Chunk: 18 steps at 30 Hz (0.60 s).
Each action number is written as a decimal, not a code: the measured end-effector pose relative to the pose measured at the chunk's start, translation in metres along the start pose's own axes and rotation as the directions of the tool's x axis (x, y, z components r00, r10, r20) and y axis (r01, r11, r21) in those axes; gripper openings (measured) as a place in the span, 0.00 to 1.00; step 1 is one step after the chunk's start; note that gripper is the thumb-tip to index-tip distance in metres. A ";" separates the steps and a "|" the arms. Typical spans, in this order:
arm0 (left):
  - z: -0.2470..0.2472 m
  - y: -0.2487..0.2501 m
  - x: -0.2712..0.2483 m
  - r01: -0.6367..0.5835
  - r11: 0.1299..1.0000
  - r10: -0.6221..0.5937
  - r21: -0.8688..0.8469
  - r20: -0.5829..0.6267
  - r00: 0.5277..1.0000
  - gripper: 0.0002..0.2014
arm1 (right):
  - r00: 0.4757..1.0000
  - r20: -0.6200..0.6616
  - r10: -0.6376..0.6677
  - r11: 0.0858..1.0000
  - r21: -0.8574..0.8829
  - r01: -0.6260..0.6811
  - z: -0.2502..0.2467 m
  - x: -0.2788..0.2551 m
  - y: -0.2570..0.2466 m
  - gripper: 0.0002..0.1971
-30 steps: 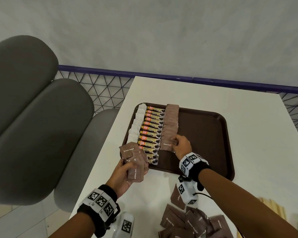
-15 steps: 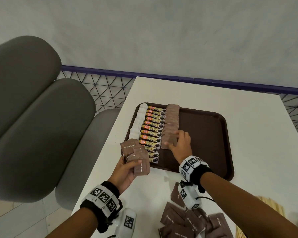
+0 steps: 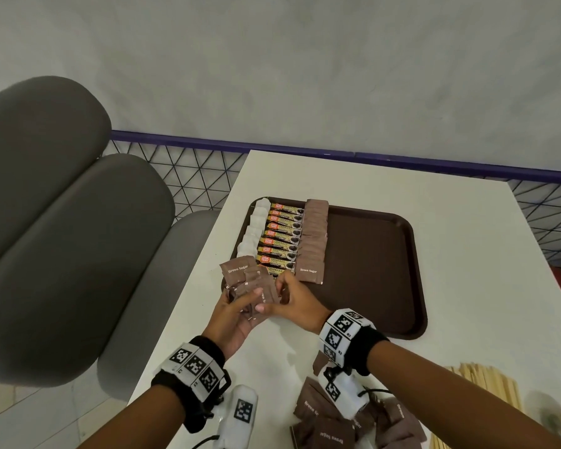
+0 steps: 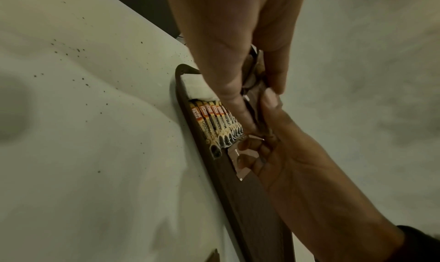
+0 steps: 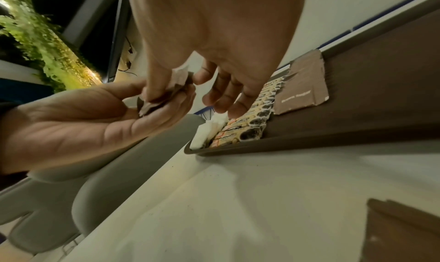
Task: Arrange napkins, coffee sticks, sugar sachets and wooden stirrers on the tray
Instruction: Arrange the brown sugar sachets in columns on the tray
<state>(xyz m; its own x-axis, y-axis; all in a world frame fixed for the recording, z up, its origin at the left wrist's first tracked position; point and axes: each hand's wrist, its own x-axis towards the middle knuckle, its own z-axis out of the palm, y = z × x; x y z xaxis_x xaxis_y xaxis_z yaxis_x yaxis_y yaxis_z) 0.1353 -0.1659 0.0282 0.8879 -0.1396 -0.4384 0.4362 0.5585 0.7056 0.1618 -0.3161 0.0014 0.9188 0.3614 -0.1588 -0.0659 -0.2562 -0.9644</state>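
My left hand (image 3: 250, 303) grips a fanned bunch of brown sugar sachets (image 3: 245, 277) just over the near left corner of the brown tray (image 3: 370, 286). My right hand (image 3: 280, 293) has reached into the bunch, and its thumb and forefinger pinch one sachet (image 5: 178, 78). On the tray's left side lie a column of white napkins (image 3: 253, 228), a row of coffee sticks (image 3: 282, 238) and an overlapping row of sugar sachets (image 3: 314, 241). Loose sachets (image 3: 337, 426) lie on the table near me. Wooden stirrers (image 3: 486, 384) lie at the lower right.
The white table (image 3: 450, 222) has its left edge close to the tray. Grey padded chairs (image 3: 62, 254) stand to the left. A wire mesh fence with a purple rail (image 3: 305, 152) runs behind the table. The tray's right half is bare.
My right hand left the sachet row on the tray and came back left to the bunch in my left hand. The left hand stayed near the tray's corner.
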 end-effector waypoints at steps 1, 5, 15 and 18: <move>0.001 0.001 0.000 0.008 1.000 -0.008 -0.012 0.002 1.000 0.15 | 1.000 0.011 0.011 1.000 0.022 -0.011 0.000 0.000 0.000 0.21; 0.003 0.002 -0.001 0.035 0.998 -0.035 -0.043 0.010 0.999 0.18 | 0.998 0.026 0.062 0.980 0.187 -0.066 -0.004 -0.004 -0.003 0.20; -0.008 -0.001 0.004 0.036 0.996 -0.043 -0.086 -0.081 0.996 0.16 | 0.940 -0.258 0.221 0.937 0.323 -0.131 -0.046 0.005 0.005 0.10; -0.011 0.001 0.005 0.036 0.995 -0.045 -0.089 -0.096 0.994 0.15 | 0.907 -0.362 0.215 0.975 0.028 -0.220 -0.065 0.009 0.014 0.09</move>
<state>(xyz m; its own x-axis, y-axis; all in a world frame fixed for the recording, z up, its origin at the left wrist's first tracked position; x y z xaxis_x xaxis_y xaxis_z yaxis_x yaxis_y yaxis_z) 0.1379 -0.1569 0.0201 0.8494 -0.0856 -0.5208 0.4534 0.6235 0.6369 0.1943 -0.3750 -0.0001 0.9602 -0.0516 -0.2746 -0.2770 -0.3041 -0.9115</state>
